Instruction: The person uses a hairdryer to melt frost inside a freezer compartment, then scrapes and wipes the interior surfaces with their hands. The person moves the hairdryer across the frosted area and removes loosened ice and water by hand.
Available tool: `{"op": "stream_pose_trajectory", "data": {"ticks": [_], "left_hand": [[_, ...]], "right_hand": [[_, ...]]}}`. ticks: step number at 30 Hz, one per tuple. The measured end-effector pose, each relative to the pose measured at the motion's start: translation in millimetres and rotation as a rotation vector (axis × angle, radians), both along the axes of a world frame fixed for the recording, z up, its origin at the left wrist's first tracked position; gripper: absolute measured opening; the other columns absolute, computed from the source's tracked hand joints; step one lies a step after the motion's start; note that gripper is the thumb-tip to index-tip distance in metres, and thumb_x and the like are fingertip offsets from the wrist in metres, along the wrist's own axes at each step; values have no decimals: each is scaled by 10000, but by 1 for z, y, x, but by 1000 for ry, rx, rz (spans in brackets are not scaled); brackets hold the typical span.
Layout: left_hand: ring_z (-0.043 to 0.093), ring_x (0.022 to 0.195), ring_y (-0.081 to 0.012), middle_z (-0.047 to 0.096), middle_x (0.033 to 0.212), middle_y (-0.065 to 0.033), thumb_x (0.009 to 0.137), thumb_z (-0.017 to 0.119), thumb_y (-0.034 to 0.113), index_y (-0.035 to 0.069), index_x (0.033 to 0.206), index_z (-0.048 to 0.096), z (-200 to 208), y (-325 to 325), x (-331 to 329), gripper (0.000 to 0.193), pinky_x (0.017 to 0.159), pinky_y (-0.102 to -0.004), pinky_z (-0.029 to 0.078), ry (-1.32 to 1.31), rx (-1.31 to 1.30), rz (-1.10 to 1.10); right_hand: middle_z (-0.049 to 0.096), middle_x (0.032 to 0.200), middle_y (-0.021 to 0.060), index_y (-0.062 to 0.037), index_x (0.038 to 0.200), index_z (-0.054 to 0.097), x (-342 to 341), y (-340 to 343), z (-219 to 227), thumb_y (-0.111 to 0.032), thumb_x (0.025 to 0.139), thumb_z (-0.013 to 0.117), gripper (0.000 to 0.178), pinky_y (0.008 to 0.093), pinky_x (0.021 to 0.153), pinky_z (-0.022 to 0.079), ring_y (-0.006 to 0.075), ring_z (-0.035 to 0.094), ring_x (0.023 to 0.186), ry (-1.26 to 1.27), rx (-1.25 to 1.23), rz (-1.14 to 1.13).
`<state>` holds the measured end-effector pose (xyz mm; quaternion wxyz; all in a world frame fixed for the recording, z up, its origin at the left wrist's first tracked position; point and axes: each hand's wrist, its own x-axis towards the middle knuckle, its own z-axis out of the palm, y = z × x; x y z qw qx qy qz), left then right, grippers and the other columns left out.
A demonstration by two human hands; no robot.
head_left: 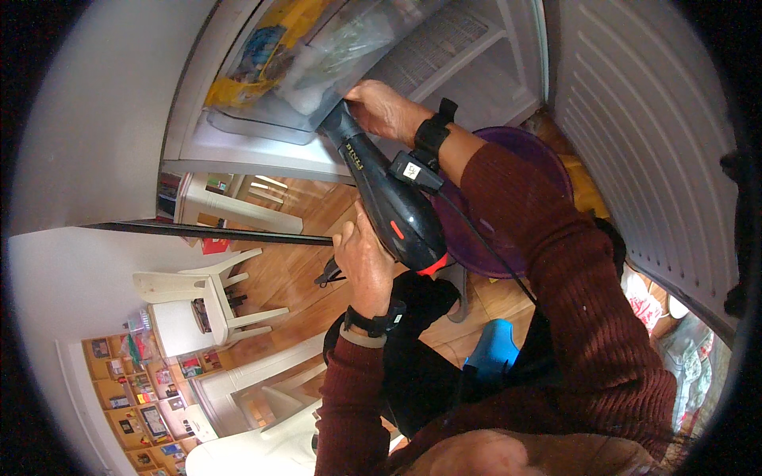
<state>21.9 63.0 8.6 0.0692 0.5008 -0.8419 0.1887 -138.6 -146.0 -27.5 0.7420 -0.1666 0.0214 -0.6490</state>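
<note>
A black hair dryer (385,190) with a red mark and a red rear end slants up toward a clear freezer drawer (266,131). My left hand (365,258) is wrapped round its handle, part of which shows below the fingers. Its nozzle is close to the drawer's lower right corner. Beside the nozzle is my right hand (382,109), bent at the drawer's edge; its fingertips are mostly hidden, so I cannot tell what they grip. Bags and a yellow package (298,20) fill the drawer. Both wrists wear black straps, and a small black box (417,172) hangs by the right one.
The ribbed inner side of an open fridge door (635,135) stands at the right. A purple basin (548,163) sits below my right forearm. On the tiled floor there is a blue object (492,345). A white chair (210,297) and shelves (147,404) are at the left.
</note>
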Motion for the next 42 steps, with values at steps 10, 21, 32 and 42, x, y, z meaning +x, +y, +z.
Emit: {"op": "stream_pose_trajectory", "data": {"ticks": [10, 21, 32, 42], "left_hand": [[639, 883, -297, 683, 857, -150, 730, 857, 107, -88, 1420, 507, -3, -3, 4, 797, 784, -396, 436, 30, 10, -31], [636, 925, -341, 699, 954, -175, 732, 848, 108, -34, 1447, 495, -13, -6, 0, 810, 804, -413, 436, 129, 64, 5], [629, 925, -330, 677, 959, -167, 704, 852, 51, -62, 1483, 452, -17, -13, -26, 884, 827, -412, 454, 155, 6, -112], [647, 903, -353, 670, 961, -179, 765, 793, 61, -55, 1478, 467, -15, -17, -51, 792, 792, -407, 464, 174, 19, -165]], "right_hand": [[708, 953, 112, 12, 1055, 673, 1, -2, -1, -90, 968, 549, 183, 397, 732, 590, 245, 694, 824, 91, 69, -15], [686, 973, 62, -61, 1095, 643, -21, 8, 8, -144, 992, 509, 188, 347, 612, 610, 206, 679, 828, 76, 152, -48], [673, 1056, 28, -36, 1117, 647, -56, 12, -9, -152, 1017, 539, 188, 371, 861, 509, 188, 650, 955, 275, -130, -112], [694, 1264, 83, -29, 1246, 645, -120, 24, -11, -143, 1015, 601, 261, 402, 1004, 513, 258, 657, 1144, 1369, -562, -956]]}}
